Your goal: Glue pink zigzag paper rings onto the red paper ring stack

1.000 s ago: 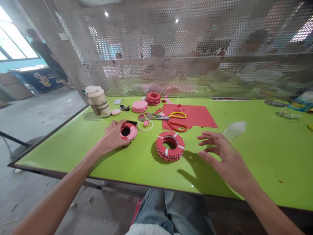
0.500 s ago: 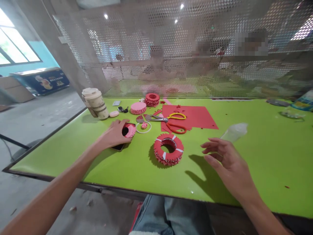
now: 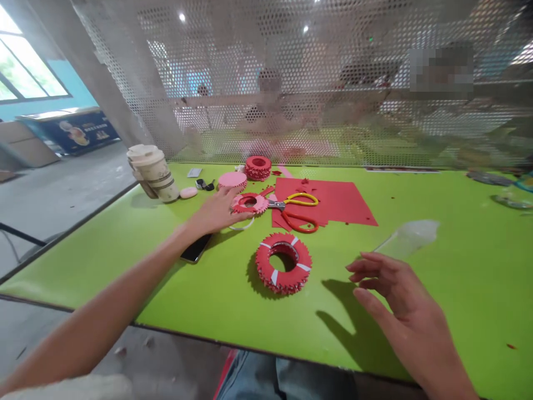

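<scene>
My left hand (image 3: pixel 217 210) grips a red and pink paper ring (image 3: pixel 259 203) with a jagged edge, held over the scissors' blades and a white hoop (image 3: pixel 242 225). Only the handles and pivot of the scissors (image 3: pixel 300 199) show, one handle yellow and one red. My right hand (image 3: pixel 400 303) hovers above the table's right half, fingers apart and curved, holding nothing. Between the hands lies a thick stack of red jagged paper rings (image 3: pixel 266 253) with white strips across its top. A dark phone (image 3: pixel 195 250) lies partly under my left forearm and wrist.
Red paper sheets (image 3: pixel 345 200) lie behind the scissors. Farther back are another red ring stack (image 3: pixel 258 168) and a pink disc stack (image 3: pixel 232 180). A lidded cup (image 3: pixel 152 175) stands at left, a clear plastic bag (image 3: pixel 410 238) at right. A perforated screen (image 3: pixel 233 122) borders the table.
My left hand has carried the paper ring from above the phone rightward to the scissors' blades, uncovering more of the phone. The right hand stays open, nearly in place; the view has shifted slightly.
</scene>
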The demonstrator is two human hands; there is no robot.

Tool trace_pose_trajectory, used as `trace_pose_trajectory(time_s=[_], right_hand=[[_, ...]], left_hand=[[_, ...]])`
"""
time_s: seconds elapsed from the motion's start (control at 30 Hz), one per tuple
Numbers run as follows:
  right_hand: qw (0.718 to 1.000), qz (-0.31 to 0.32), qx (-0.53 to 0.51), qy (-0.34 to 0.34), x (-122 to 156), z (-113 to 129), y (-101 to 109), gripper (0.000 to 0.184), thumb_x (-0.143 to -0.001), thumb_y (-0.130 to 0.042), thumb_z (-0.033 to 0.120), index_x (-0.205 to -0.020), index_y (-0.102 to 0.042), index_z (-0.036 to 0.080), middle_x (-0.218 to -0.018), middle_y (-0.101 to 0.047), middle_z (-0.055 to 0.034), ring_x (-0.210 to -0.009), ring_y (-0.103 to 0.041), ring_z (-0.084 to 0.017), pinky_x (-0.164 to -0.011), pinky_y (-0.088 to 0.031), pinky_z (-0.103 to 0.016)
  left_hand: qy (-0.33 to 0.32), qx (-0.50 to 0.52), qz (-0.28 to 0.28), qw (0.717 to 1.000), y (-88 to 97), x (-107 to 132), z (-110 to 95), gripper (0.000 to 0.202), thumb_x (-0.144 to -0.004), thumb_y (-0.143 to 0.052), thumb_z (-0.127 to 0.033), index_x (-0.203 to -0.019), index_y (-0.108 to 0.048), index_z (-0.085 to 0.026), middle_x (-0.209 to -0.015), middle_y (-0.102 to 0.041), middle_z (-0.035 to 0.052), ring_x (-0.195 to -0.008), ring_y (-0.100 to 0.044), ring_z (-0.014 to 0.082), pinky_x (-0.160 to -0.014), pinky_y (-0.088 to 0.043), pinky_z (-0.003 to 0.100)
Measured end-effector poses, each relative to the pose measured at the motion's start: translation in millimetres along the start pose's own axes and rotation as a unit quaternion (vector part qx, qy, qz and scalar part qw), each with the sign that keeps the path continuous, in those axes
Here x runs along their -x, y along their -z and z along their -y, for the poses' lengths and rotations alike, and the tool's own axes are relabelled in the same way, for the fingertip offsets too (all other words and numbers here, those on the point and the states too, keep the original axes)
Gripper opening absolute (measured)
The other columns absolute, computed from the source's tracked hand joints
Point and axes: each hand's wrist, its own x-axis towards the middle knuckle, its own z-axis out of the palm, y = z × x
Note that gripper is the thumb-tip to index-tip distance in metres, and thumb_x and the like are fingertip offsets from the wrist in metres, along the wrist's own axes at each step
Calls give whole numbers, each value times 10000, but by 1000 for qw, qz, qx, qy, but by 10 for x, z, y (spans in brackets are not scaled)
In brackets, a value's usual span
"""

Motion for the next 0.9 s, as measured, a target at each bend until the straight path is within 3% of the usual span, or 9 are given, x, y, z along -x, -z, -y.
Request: trace_pose_trajectory(time_s=[0.07, 0.13, 0.23, 0.33, 0.47, 0.63, 0.9], right_hand=[[1000, 2, 1, 6, 7, 11, 2, 431, -1024, -768, 493, -1411, -651, 343, -1228, -760, -83, -1019, -760, -253, -871, -697, -371], [1000, 8, -1, 6, -3, 19, -3, 430, -1023, -770, 485, -1412, -654, 342, -1229, -761, -82, -1020, -761, -253, -873, -697, -369], [1000, 5, -9, 11, -39, 24, -24, 439, -1012, -783, 494, -1402, -654, 340, -1211, -762, -75, -1006, -764, -245, -863, -693, -357], [1000, 0, -3, 5, -70, 31, -54, 481, -995, -789, 552, -1390, -651, 315, -1182, -762, -80, -971, -763, -241, -815, -686, -346], [999, 12, 16, -40, -75, 68, -86, 549, -986, -770, 639, -1387, -631, 290, -1193, -752, -92, -949, -757, -239, -714, -649, -314], [998, 5, 32, -46, -80, 106, -109, 579, -983, -743, 691, -1387, -623, 294, -1167, -754, -74, -954, -745, -238, -836, -649, -372], [998, 6, 45, -50, -80, 54, -88, 564, -989, -737, 667, -1385, -591, 293, -1177, -758, -79, -956, -761, -251, -825, -648, -400]], left_hand=[[45, -25, -42, 998, -19, 489, 203, 841, -1022, -520, -744, -1643, -508, -177, -1642, -587, 242, -1520, -551, 471, -1275, -408, 622], [100, -52, -52, 992, -66, 914, 366, 807, -1050, -477, -742, -1621, -552, -176, -1750, -463, 268, -1588, -478, 508, -1285, -383, 688], [113, -36, -25, 993, -166, 1234, 476, 820, -1043, -501, -762, -1640, -549, -203, -1837, -343, 240, -1705, -307, 496, -1331, -335, 692], [117, -25, -30, 992, -222, 1239, 459, 835, -1056, -499, -739, -1678, -504, -181, -1865, -282, 233, -1739, -238, 461, -1360, -315, 655], [133, -31, -42, 990, -209, 1176, 409, 819, -1054, -533, -719, -1659, -539, -167, -1868, -276, 232, -1739, -254, 441, -1382, -301, 605], [138, -27, -37, 989, -201, 1218, 421, 796, -1018, -592, -734, -1631, -591, -226, -1859, -327, 190, -1682, -388, 452, -1349, -367, 620], [140, -9, -50, 989, -195, 1236, 396, 721, -1065, -512, -723, -1599, -638, -254, -1850, -359, 168, -1651, -440, 455, -1337, -383, 621]])
